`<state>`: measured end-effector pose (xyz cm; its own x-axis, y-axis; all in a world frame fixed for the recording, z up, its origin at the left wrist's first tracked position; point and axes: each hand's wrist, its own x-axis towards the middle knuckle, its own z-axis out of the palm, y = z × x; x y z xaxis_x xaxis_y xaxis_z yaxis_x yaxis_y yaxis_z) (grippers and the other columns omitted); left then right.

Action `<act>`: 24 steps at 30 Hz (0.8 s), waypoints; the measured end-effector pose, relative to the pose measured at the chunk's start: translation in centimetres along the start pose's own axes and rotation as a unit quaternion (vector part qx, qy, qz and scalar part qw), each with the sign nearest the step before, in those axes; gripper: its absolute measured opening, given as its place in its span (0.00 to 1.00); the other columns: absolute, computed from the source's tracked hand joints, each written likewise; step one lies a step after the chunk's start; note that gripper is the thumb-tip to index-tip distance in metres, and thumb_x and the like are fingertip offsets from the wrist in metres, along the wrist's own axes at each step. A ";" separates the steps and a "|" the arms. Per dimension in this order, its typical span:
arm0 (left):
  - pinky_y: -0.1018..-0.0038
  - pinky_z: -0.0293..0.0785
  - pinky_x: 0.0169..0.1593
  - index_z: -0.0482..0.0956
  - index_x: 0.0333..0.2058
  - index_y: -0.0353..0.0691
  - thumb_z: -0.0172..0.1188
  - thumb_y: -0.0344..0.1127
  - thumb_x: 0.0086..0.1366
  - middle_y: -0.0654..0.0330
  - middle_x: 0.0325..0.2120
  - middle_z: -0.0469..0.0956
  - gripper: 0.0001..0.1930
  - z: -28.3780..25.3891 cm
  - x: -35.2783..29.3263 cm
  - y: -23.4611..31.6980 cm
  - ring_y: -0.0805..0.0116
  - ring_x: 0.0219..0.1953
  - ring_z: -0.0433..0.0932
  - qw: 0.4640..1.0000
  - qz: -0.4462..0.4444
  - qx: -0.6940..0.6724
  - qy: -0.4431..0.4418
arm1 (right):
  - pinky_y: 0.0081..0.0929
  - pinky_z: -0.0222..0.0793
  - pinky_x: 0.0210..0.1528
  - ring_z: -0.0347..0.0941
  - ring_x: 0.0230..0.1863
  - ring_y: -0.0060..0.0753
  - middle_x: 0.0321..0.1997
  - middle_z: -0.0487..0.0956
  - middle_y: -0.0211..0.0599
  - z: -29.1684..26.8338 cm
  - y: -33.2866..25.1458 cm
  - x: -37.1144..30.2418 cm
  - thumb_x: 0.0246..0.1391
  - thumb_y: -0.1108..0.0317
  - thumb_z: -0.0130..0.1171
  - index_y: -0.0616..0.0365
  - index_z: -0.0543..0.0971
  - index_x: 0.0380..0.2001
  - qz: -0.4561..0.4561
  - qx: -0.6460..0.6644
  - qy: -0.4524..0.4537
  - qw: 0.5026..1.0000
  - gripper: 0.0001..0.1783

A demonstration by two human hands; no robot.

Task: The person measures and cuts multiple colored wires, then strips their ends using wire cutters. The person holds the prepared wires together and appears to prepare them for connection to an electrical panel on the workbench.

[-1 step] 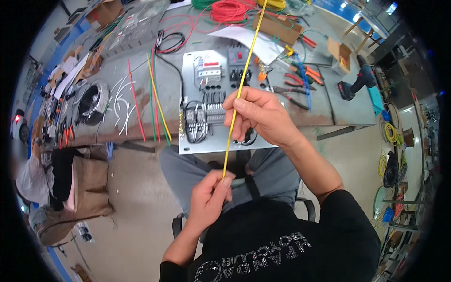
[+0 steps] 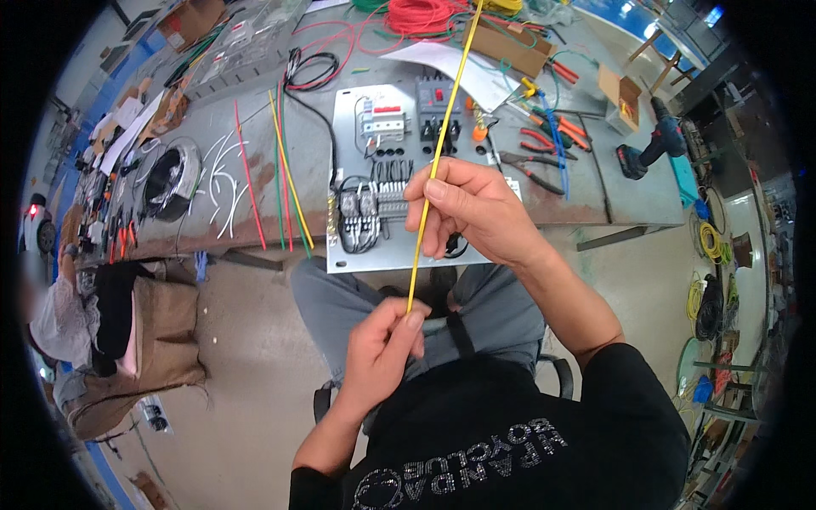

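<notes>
A yellow wire runs straight up from my lap across the bench, its far end reaching the top of the view. Near its lower end my left hand pinches it between thumb and fingers. Higher up, my right hand grips the same wire between thumb and forefinger, the other fingers curled. Beneath the right hand lies a white mounting plate at the bench edge. It carries small breakers, a larger grey breaker and terminal blocks with dark wiring. My right hand hides part of the plate.
Cut red, green and yellow wires lie left of the plate, beside white wire pieces and a wire coil. Pliers and a cordless drill rest at right. Another person is at the far left.
Both hands keep their hold on the yellow wire, with my left hand slightly higher in view. The bench and plate have shifted slightly in the picture.
</notes>
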<state>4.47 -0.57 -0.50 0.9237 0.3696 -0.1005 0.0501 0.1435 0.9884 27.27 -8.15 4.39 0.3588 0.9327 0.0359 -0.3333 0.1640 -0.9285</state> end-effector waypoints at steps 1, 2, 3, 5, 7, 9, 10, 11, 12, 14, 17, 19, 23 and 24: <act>0.79 0.71 0.29 0.76 0.45 0.32 0.50 0.35 0.77 0.66 0.21 0.72 0.11 0.0 0.5 0.2 0.79 0.22 0.70 1.000 0.005 -0.016 0.001 | 0.19 0.79 0.28 0.82 0.28 0.25 0.36 0.82 0.38 0.7 -0.1 -0.3 0.71 0.60 0.52 0.65 0.77 0.46 0.008 -0.003 0.000 1.000 0.16; 0.79 0.70 0.29 0.76 0.45 0.32 0.49 0.35 0.78 0.66 0.21 0.71 0.12 -0.1 0.8 0.4 0.79 0.21 0.69 0.999 0.010 -0.032 0.002 | 0.19 0.79 0.28 0.82 0.28 0.25 0.36 0.82 0.38 1.2 0.5 -0.5 0.71 0.60 0.52 0.65 0.77 0.46 0.016 0.004 -0.003 1.000 0.16; 0.79 0.70 0.28 0.76 0.45 0.32 0.48 0.36 0.78 0.66 0.20 0.69 0.12 -0.1 1.1 0.5 0.79 0.20 0.67 0.999 0.018 -0.048 0.003 | 0.19 0.79 0.28 0.82 0.28 0.25 0.36 0.82 0.38 1.4 1.0 -0.6 0.72 0.61 0.52 0.65 0.77 0.46 0.023 0.007 -0.008 1.000 0.16; 0.80 0.65 0.25 0.75 0.43 0.32 0.48 0.37 0.78 0.68 0.19 0.66 0.13 0.2 1.1 1.6 0.80 0.19 0.63 0.998 -0.003 -0.065 0.016 | 0.20 0.79 0.28 0.82 0.28 0.25 0.36 0.82 0.39 2.1 1.7 -0.9 0.72 0.61 0.51 0.66 0.77 0.46 0.026 0.008 -0.018 0.999 0.16; 0.80 0.60 0.22 0.74 0.42 0.33 0.47 0.38 0.79 0.70 0.18 0.62 0.13 0.4 1.0 1.9 0.81 0.17 0.59 0.995 -0.023 -0.091 0.012 | 0.20 0.79 0.28 0.82 0.28 0.25 0.35 0.82 0.38 2.6 2.3 -1.8 0.72 0.61 0.50 0.66 0.77 0.46 0.032 0.037 -0.022 0.999 0.16; 0.80 0.55 0.20 0.72 0.40 0.33 0.46 0.38 0.79 0.71 0.17 0.59 0.13 0.5 0.8 1.7 0.82 0.16 0.56 0.991 -0.042 -0.123 -0.007 | 0.20 0.79 0.27 0.81 0.27 0.24 0.34 0.82 0.37 2.6 2.9 -2.6 0.73 0.61 0.50 0.66 0.77 0.47 0.033 0.055 -0.022 0.998 0.17; 0.80 0.54 0.20 0.72 0.40 0.34 0.46 0.38 0.79 0.71 0.17 0.60 0.13 0.5 0.8 1.7 0.83 0.17 0.56 0.988 -0.054 -0.146 -0.019 | 0.19 0.78 0.26 0.81 0.26 0.24 0.34 0.82 0.37 2.5 3.0 -2.9 0.73 0.61 0.50 0.66 0.77 0.46 0.035 0.067 -0.018 0.997 0.17; 0.81 0.53 0.21 0.72 0.40 0.34 0.46 0.38 0.79 0.72 0.17 0.61 0.13 0.4 0.6 1.6 0.83 0.17 0.56 0.983 -0.067 -0.168 -0.031 | 0.19 0.78 0.26 0.81 0.26 0.24 0.33 0.82 0.37 2.5 3.1 -3.2 0.73 0.61 0.50 0.66 0.77 0.46 0.037 0.080 -0.015 0.996 0.17; 0.81 0.52 0.22 0.72 0.40 0.35 0.46 0.38 0.79 0.72 0.17 0.62 0.12 0.5 0.5 1.5 0.84 0.17 0.56 0.977 -0.078 -0.191 -0.043 | 0.19 0.78 0.25 0.80 0.25 0.24 0.33 0.81 0.37 2.4 3.2 -3.4 0.73 0.61 0.50 0.66 0.77 0.46 0.038 0.090 -0.012 0.995 0.17; 0.81 0.53 0.22 0.72 0.40 0.35 0.46 0.38 0.79 0.72 0.17 0.61 0.12 0.8 0.1 1.1 0.84 0.17 0.56 0.986 -0.061 -0.149 -0.037 | 0.19 0.75 0.22 0.79 0.22 0.24 0.31 0.81 0.38 2.4 3.4 -3.3 0.73 0.61 0.49 0.66 0.78 0.44 0.030 0.100 0.025 0.994 0.17; 0.81 0.54 0.22 0.72 0.40 0.34 0.46 0.38 0.79 0.72 0.17 0.61 0.12 1.0 -0.4 1.1 0.84 0.18 0.57 0.988 -0.066 -0.129 -0.044 | 0.19 0.73 0.20 0.77 0.19 0.24 0.29 0.81 0.39 1.5 2.1 -2.7 0.73 0.61 0.48 0.66 0.78 0.42 -0.002 0.086 0.060 0.995 0.17; 0.81 0.54 0.23 0.72 0.40 0.34 0.46 0.37 0.79 0.72 0.17 0.61 0.12 1.2 -0.8 0.9 0.84 0.18 0.57 0.988 -0.066 -0.130 -0.042 | 0.18 0.72 0.19 0.77 0.19 0.24 0.29 0.81 0.39 0.7 1.2 -2.4 0.73 0.60 0.48 0.66 0.78 0.43 -0.002 0.071 0.075 0.995 0.18; 0.81 0.54 0.21 0.72 0.39 0.33 0.46 0.37 0.79 0.71 0.16 0.59 0.12 1.3 -1.8 0.3 0.83 0.17 0.56 0.992 -0.058 -0.106 -0.029 | 0.18 0.70 0.17 0.76 0.18 0.23 0.28 0.81 0.38 -1.7 -0.3 -0.8 0.73 0.59 0.48 0.66 0.79 0.43 -0.031 0.062 0.097 0.993 0.18; 0.80 0.53 0.20 0.72 0.39 0.33 0.46 0.37 0.79 0.71 0.16 0.58 0.13 1.3 -2.1 0.1 0.82 0.16 0.55 0.994 -0.052 -0.094 -0.023 | 0.19 0.70 0.17 0.76 0.17 0.23 0.28 0.81 0.38 -2.4 -0.8 -0.4 0.73 0.60 0.49 0.66 0.79 0.43 -0.040 0.066 0.101 0.992 0.18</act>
<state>3.01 -2.57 -0.08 0.9342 0.3016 -0.1907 0.0779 0.3492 0.9338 29.44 -9.40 4.20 0.5509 0.8343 0.0205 -0.4028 0.2873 -0.8690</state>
